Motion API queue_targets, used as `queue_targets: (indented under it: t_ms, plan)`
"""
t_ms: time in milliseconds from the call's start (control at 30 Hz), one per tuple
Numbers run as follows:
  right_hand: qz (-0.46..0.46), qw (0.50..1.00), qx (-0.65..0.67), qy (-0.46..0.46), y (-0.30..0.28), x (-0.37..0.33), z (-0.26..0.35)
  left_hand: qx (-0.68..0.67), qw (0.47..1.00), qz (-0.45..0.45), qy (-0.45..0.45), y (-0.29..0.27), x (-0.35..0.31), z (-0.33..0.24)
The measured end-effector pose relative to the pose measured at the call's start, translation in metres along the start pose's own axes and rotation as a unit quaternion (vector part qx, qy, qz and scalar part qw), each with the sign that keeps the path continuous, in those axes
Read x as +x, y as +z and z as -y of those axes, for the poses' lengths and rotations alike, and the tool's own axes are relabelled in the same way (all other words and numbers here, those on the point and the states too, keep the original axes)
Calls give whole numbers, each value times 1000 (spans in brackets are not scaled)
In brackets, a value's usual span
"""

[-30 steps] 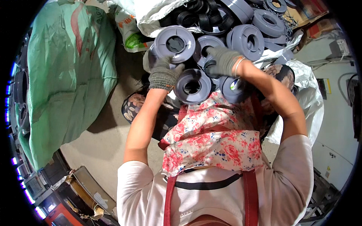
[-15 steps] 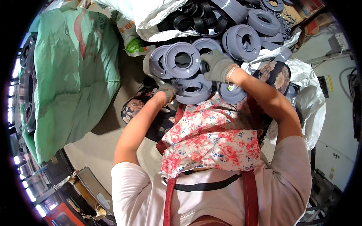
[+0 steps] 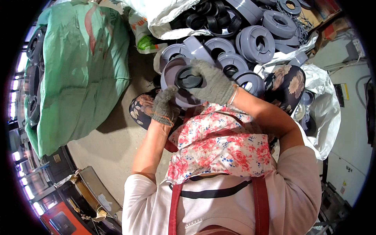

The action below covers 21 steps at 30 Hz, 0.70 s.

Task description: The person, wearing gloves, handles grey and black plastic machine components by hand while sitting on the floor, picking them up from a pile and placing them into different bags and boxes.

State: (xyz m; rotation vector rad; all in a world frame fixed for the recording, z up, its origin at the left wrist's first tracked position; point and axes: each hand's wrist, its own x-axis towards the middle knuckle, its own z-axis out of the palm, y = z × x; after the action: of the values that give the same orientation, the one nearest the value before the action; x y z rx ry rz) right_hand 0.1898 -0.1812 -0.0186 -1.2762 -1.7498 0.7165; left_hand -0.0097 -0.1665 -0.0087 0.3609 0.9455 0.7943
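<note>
Both my hands wear grey knitted gloves. My left hand (image 3: 165, 105) is closed on the near-left rim of a wide grey plastic ring (image 3: 169, 74), tilted up above my lap. Over the ring's middle, my right hand (image 3: 213, 83) grips the edge of a round black plastic ring (image 3: 188, 77). Its fingertips partly cover the black ring, so whether it is seated in the grey one I cannot tell. Just beyond my hands lie more flanged grey rings (image 3: 232, 64), one of them a ring standing on edge (image 3: 199, 49).
A white sack (image 3: 164, 19) holds several black rings (image 3: 211, 17) at the back, beside a heap of grey rings (image 3: 256, 44). A large green woven sack (image 3: 78, 78) stands to the left. On the right, an open white bag (image 3: 325, 113) contains more parts.
My left hand has lifted and tilted a grey ring. My right hand has moved left with the black ring, bringing it to the grey ring's middle.
</note>
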Motion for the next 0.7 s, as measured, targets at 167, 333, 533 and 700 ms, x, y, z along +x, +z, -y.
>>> queue_targets:
  t_ms: [167,333,533,700]
  plan:
    - [191,967,-143,86,-13,14,30,94,991,11,100,5,-17,12]
    - [164,974,-158,-17,-10,4,23,170,978,21,119,6,-23,7]
    - [201,945,-203,-160,-23,0,9,100,991,75,-39,6,-16,-9]
    - [237,963,-122,-24,-27,2,18,87,995,47,28,24,-15,3]
